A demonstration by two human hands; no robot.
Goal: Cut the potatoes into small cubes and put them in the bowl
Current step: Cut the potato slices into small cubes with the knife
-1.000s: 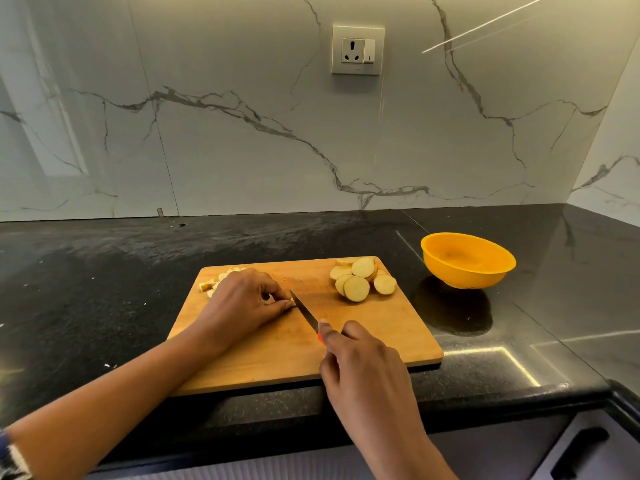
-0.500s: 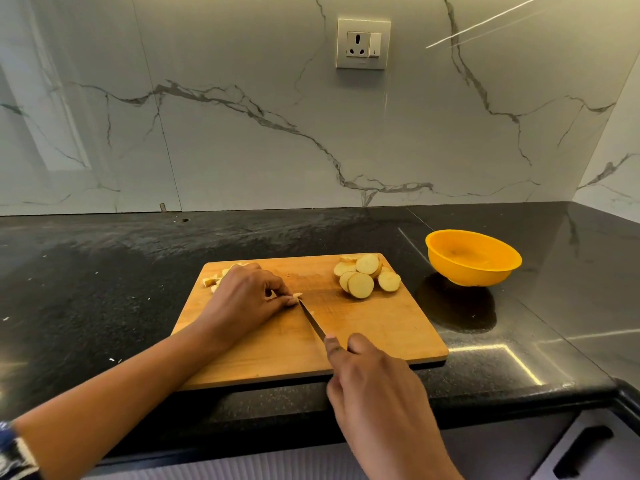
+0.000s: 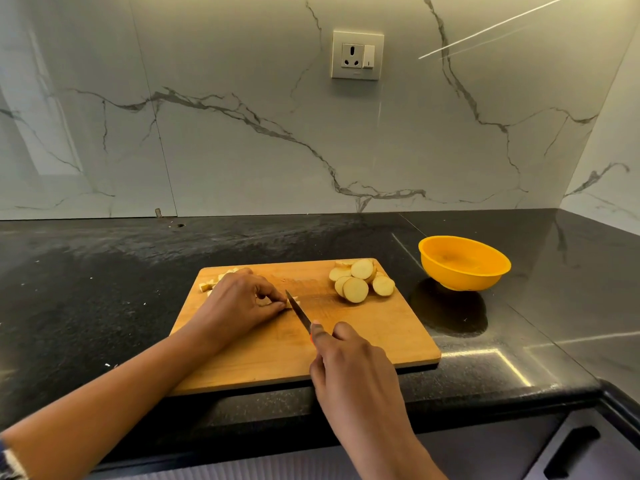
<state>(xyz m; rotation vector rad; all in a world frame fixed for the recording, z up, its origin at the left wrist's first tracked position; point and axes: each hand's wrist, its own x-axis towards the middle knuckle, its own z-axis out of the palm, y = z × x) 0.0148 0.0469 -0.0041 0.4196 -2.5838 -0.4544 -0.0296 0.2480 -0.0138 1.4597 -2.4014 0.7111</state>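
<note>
On board (image 3: 381, 327), left grip (image 3: 239, 303) pinching potato piece (image 3: 264, 301), right grip (image 3: 349, 362) holding knife (image 3: 298, 310) alongside

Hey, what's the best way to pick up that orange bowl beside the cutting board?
Probably pinch the orange bowl at its rim, thumb inside, coming from above on the side facing the cutting board. It stands upright and open, its rim flares, and its walls taper to a narrow base, so they offer little to wrap.

I count one board (image 3: 381, 334), one bowl (image 3: 464, 263), one knife (image 3: 298, 311), one socket (image 3: 357, 55), about six slices (image 3: 355, 290); pieces (image 3: 207, 285) half hidden.
</note>
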